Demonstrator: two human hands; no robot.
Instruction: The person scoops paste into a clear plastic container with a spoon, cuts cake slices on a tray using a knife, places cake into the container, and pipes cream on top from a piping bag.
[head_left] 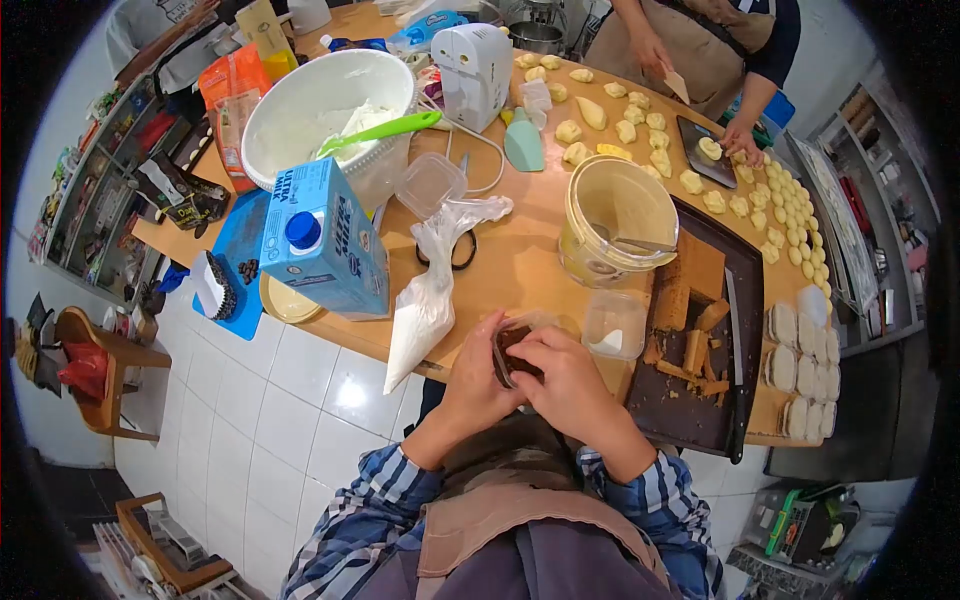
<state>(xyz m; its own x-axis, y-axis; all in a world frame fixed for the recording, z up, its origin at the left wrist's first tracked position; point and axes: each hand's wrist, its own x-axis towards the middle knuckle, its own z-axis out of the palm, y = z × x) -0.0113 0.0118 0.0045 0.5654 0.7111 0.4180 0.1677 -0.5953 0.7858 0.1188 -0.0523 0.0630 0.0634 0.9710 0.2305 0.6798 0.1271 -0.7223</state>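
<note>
Close to the table's front edge, my left hand (478, 370) is wrapped around a small clear cup (503, 345) with brown contents. My right hand (562, 368) has its fingers at the cup's mouth, pressed on a dark brown piece (515, 362). Left of the hands lies a filled piping bag (425, 310), its tip over the edge. A clear container (614, 325) with something white inside sits just right of my hands. Beyond it stands an open cream-coloured tub (618, 215). A dark tray (740, 420) holds brown cake blocks (690, 275), crumbs and a long knife (735, 325).
At the left are a blue milk carton (325, 240), a white bowl (265, 130) with a green spatula (385, 132) and a blue mat (240, 310). A co-worker's hand (742, 140) is by a scale (700, 165) among dough pieces (660, 160).
</note>
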